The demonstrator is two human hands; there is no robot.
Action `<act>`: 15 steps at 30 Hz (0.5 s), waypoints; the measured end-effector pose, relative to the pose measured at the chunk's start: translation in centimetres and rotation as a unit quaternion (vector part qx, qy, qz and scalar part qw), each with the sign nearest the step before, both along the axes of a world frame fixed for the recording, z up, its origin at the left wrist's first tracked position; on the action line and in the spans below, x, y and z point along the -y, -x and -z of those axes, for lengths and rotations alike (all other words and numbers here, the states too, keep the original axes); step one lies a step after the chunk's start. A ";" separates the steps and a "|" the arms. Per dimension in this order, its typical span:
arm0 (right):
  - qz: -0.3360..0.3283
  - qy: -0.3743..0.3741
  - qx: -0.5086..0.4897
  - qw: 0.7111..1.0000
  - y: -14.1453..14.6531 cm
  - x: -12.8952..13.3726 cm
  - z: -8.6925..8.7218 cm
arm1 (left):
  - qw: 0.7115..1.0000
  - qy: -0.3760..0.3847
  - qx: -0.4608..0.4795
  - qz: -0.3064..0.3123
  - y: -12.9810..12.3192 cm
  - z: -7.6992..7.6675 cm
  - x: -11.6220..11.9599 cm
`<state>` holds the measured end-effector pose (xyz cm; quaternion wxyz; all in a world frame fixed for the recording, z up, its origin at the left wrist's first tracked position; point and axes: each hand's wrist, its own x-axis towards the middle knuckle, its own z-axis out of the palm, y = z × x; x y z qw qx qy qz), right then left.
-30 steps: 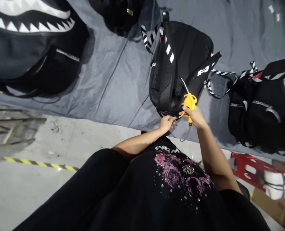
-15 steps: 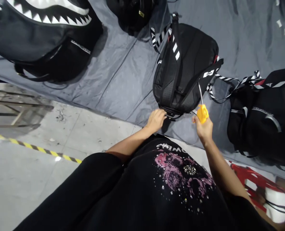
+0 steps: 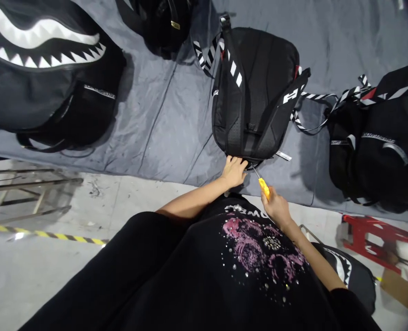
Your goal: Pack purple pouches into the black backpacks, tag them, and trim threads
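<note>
A black backpack [image 3: 263, 87] lies with its padded back and shoulder straps facing up, its top end towards me. My left hand [image 3: 235, 173] is closed on the edge of that near end, by the top handle, with its fingertips partly hidden. My right hand [image 3: 275, 206] is closed around yellow-handled scissors [image 3: 264, 187]. Their thin metal blades point up and left at the backpack's near edge, close to my left fingers. Whether the tips touch the fabric I cannot tell. A small white tag [image 3: 284, 156] sticks out beside the backpack's near right corner.
Grey cloth [image 3: 169, 133] covers the work surface. Other black bags lie around: a shark-mouth backpack [image 3: 52, 87] at left, one at the top [image 3: 166, 27], another at right [image 3: 376, 147]. Below stand a red stool [image 3: 369, 239] and a metal frame [image 3: 35, 188]; a shark-print bag [image 3: 359, 280] is on the floor.
My right hand has brought the scissors from over the right shoulder strap down and left to the backpack's near edge. My left hand stays at that edge. The view has shifted somewhat.
</note>
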<state>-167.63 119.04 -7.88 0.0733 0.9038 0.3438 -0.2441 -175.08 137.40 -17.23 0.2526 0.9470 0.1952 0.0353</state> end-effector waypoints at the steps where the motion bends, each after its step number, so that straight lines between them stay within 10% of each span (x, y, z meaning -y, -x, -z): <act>1: 0.004 0.008 0.002 1.000 0.1 -0.2 0.0 | 1.000 0.009 -0.006 0.005 -0.3 0.1 -0.2; 15: 0.045 0.031 0.005 0.998 -0.9 -1.0 3.1 | 1.000 -0.018 0.007 -0.006 -2.0 0.9 -0.1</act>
